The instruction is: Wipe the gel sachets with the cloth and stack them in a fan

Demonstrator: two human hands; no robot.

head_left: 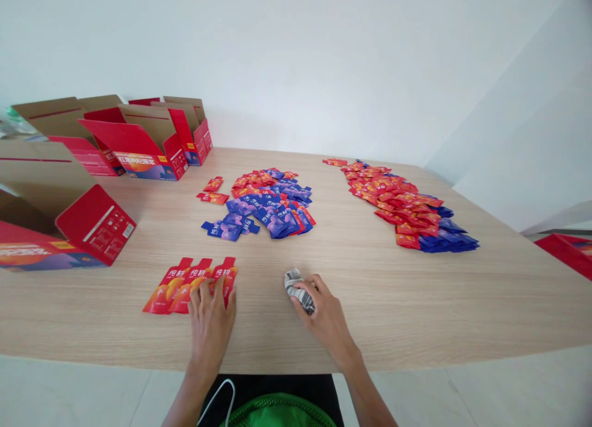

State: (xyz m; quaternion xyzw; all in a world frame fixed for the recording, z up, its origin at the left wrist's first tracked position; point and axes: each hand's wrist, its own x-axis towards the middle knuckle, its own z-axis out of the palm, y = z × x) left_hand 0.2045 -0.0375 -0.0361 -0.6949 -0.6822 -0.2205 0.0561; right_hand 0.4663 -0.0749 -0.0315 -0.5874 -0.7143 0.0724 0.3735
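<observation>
Three red pouches with orange fruit prints lie in an overlapping row near the front of the table. My left hand rests with its fingertips on the rightmost red pouch, fingers apart and not wrapped around it. To the right, my right hand is closed around a crumpled grey-and-white striped cloth on the tabletop. Part of the cloth is hidden under the fingers. Beyond both hands is a mixed pile of blue pouches and red pouches.
Open red cartons stand at the back left, and a nearer open carton at the left. A long heap of red and blue pouches lies at the right. Another red box shows beyond the table's right edge. A white wall bounds the back.
</observation>
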